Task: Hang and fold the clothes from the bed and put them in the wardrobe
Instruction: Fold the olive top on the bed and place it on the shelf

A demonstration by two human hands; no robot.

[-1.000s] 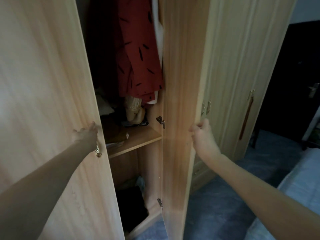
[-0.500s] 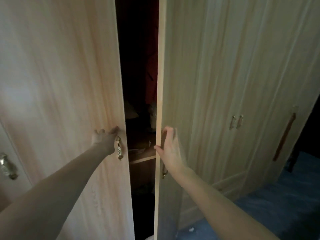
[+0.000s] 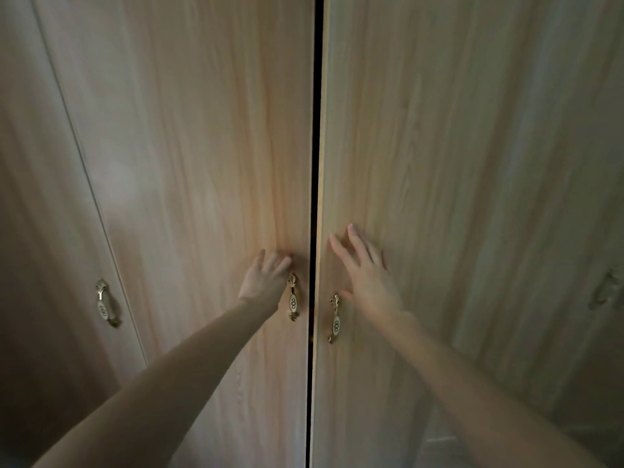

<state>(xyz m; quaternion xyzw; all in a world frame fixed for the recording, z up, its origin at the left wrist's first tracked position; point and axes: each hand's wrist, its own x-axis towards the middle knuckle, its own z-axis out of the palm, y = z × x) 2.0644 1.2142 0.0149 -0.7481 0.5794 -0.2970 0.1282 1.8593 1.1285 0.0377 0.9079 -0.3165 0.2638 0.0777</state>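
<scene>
The light wooden wardrobe fills the view. Its left door (image 3: 202, 163) and right door (image 3: 456, 163) stand almost together, with only a thin dark gap (image 3: 316, 130) between them. My left hand (image 3: 265, 282) presses flat on the left door just beside its brass handle (image 3: 293, 297). On the right door, my right hand (image 3: 366, 270) lies with straight spread fingers, above and right of that door's handle (image 3: 335, 319). The clothes inside are hidden behind the doors.
A further wardrobe door at the far left carries its own brass handle (image 3: 105, 304). Another handle (image 3: 604, 292) shows dimly on the panel at the far right.
Both doors have swung inward from wide open to nearly closed. The red garment and shelves inside have gone out of sight. Both hands moved from the door edges onto the door faces.
</scene>
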